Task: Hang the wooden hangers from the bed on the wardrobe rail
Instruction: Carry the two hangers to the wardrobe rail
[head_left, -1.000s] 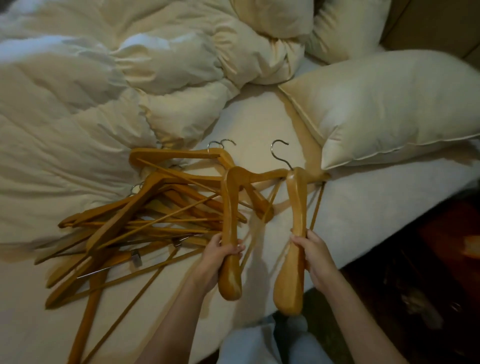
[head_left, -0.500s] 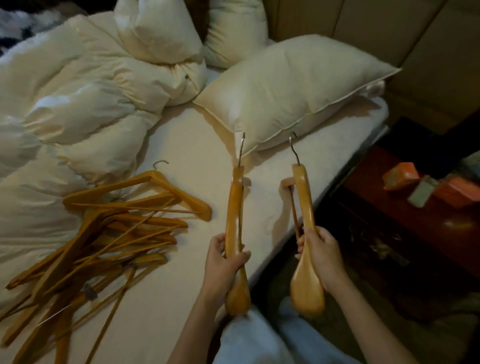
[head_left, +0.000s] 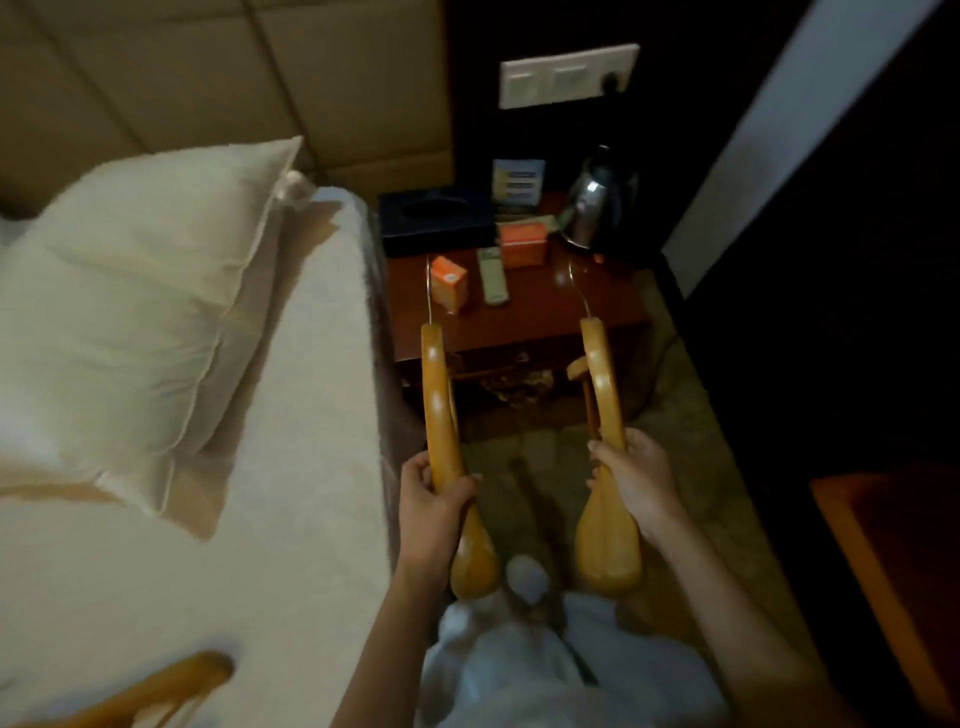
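My left hand (head_left: 430, 506) grips one wooden hanger (head_left: 439, 410) by its near arm, seen edge-on, its metal hook pointing away over the nightstand. My right hand (head_left: 631, 483) grips a second wooden hanger (head_left: 602, 384) the same way, a little to the right. Both hangers are held in the air beside the bed (head_left: 291, 467), over the carpet. One end of another hanger (head_left: 171, 680) lies on the sheet at the bottom left; the others in the pile are out of view. No wardrobe rail is in view.
A dark red nightstand (head_left: 597, 317) stands ahead with a kettle (head_left: 600, 200), a tissue box (head_left: 436, 223), orange boxes and a remote. A pillow (head_left: 130, 312) lies on the bed at left. A wooden furniture edge (head_left: 893, 545) sits at right, a white wall strip (head_left: 789, 135) beyond.
The view has swung right, away from the hanger pile toward the nightstand. Both hands have carried their hangers off the mattress and now hold them over the floor.
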